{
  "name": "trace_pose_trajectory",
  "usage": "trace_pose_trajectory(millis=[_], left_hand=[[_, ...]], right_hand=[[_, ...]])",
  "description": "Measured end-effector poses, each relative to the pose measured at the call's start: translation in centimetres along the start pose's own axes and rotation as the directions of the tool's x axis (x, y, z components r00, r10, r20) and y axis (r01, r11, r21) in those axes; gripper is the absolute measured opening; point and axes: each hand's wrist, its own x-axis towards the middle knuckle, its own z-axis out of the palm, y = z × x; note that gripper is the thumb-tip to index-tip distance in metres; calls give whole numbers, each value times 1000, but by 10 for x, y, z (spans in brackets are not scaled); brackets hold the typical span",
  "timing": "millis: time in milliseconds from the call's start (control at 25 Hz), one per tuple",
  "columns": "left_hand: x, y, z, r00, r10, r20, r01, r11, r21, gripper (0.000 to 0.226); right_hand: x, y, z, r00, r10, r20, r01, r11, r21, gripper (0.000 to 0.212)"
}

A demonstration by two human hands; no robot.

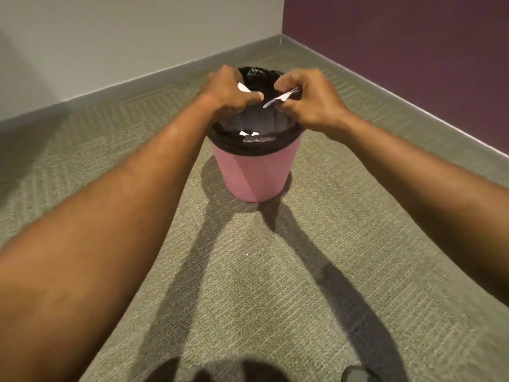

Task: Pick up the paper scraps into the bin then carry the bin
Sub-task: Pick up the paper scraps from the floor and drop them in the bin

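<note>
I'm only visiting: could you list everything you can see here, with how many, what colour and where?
bin: one, pink, standing on the carpet near the room corner
liner: one, black, folded over the bin's rim
left scrap: one, white, above the bin
right scrap: one, white, above the bin
paper bits: two, white, inside the liner by the near rim
speck: one, white, on the carpet in front of the bin
carpet: one, grey-green, whole floor
pale wall: one, light grey, left
purple wall: one, right
left hand: one, pinching the left scrap
right hand: one, pinching the right scrap
</note>
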Motion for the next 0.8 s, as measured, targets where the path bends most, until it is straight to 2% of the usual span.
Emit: trace_pose_trajectory(millis=[80,120,200,280,400,520,600,720,800], left_hand=[[7,2,3,995,-41,90,47,997,-59,71],[7,3,6,997,-53,56,59,993,-99,75],[6,-3,12,992,-62,-112,50,993,-104,65],[2,-16,13,954,-98,-282,81,994,-70,54],[-9,-44,10,891,-251,-379,192,963,-187,43],[-15,-69,18,808,-464,-363,335,869,-364,42],[-16,-81,24,779,-557,-289,385,788,-480,39],[-12,-87,25,778,-608,-157,405,677,-614,26],[-7,-86,25,791,-607,-83,412,627,-661,40]], right_hand=[[15,5,-3,995,44,91,-40,998,-42,50],[21,8,-5,989,61,133,-55,997,-54,57],[27,15,-3,985,81,153,-78,997,-26,58],[28,23,0,992,114,53,-115,993,21,44],[24,37,4,970,193,-145,-183,980,83,14],[20,55,5,953,232,-196,-213,970,113,6],[17,64,8,946,230,-230,-206,971,123,5],[20,74,12,916,238,-323,-210,970,120,7],[24,80,12,888,283,-362,-256,959,121,10]])
